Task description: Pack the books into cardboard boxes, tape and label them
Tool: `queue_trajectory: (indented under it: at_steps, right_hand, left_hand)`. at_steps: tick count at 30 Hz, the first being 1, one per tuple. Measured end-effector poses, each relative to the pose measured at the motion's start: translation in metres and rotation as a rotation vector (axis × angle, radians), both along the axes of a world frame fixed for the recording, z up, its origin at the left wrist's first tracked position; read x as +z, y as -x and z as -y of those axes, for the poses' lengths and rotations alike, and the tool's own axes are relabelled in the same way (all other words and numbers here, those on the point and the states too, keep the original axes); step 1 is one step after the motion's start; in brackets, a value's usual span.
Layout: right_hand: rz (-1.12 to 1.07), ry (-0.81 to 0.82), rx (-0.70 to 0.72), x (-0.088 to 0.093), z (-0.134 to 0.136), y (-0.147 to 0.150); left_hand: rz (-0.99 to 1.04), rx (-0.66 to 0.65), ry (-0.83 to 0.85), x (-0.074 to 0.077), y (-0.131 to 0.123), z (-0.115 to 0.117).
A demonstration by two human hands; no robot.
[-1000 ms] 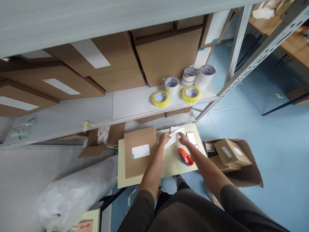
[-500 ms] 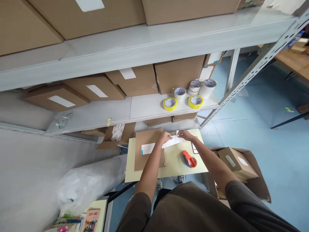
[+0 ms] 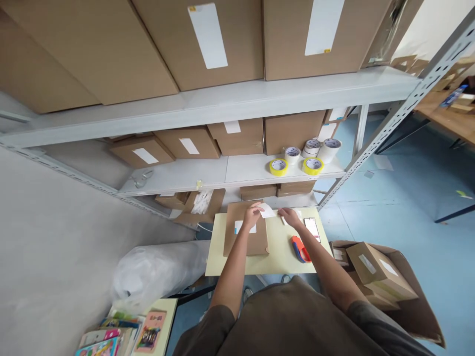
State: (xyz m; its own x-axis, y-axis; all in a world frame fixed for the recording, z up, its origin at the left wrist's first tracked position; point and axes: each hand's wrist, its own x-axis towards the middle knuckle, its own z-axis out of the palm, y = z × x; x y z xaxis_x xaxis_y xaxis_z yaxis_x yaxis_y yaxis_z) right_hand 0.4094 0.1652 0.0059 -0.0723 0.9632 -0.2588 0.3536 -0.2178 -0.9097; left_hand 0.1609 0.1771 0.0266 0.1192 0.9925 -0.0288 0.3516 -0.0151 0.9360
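My left hand [image 3: 252,215] pinches a white label [image 3: 266,210] between thumb and fingers, above the far right part of a flat cardboard box [image 3: 247,244]. A white label with a blue corner [image 3: 240,228] lies on that box, partly hidden by my left forearm. My right hand [image 3: 290,217] is closed on a piece of white paper [image 3: 284,221], low over the pale yellow table [image 3: 278,262]. An orange and blue tape dispenser [image 3: 299,248] lies nearer to me, beside my right forearm. Right of that hand is a phone [image 3: 312,229] with a lit white screen.
A grey metal shelf [image 3: 208,104] holding cardboard boxes stands behind the table. Rolls of yellow tape [image 3: 278,167] and white tape [image 3: 331,150] sit on its middle board. An open carton [image 3: 415,291] with boxes is at right, a plastic-wrapped roll [image 3: 156,269] at left.
The white strip stretched between both hands is now in two separate pieces, one in each hand. My hands have moved apart. The camera view has shifted, showing more of the upper shelf.
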Motion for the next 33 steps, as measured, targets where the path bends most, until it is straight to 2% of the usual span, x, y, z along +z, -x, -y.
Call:
queue_trajectory:
  at_steps: [3,6,9,11,13,17,23,33]
  right_hand:
    - [-0.274,0.162,-0.015,0.014,0.029,0.044]
    - [-0.417,0.104,-0.080,0.023,0.051,0.082]
    - [-0.432,0.009,-0.108,0.029,0.066,0.113]
    - [-0.414,-0.022,-0.087,0.032,0.075,0.129]
    - [-0.396,-0.031,-0.072,0.034,0.084,0.141]
    - [-0.368,-0.027,-0.111,0.039,0.103,0.147]
    - [-0.372,-0.048,-0.091,0.047,0.120,0.140]
    - [-0.447,-0.089,-0.044,0.053,0.121,0.134]
  left_hand:
    - [0.013,0.015,-0.094,0.009,0.022,0.025]
    - [0.049,0.083,-0.117,0.013,0.048,0.049]
    - [0.138,0.197,0.022,0.010,0.070,0.069]
    - [0.222,0.168,0.150,0.006,0.080,0.081]
    - [0.288,0.130,0.199,0.003,0.086,0.090]
    - [0.346,0.152,0.179,0.006,0.097,0.100]
    - [0.365,0.108,0.182,0.017,0.114,0.102]
    - [0.402,0.081,0.150,0.022,0.099,0.107]
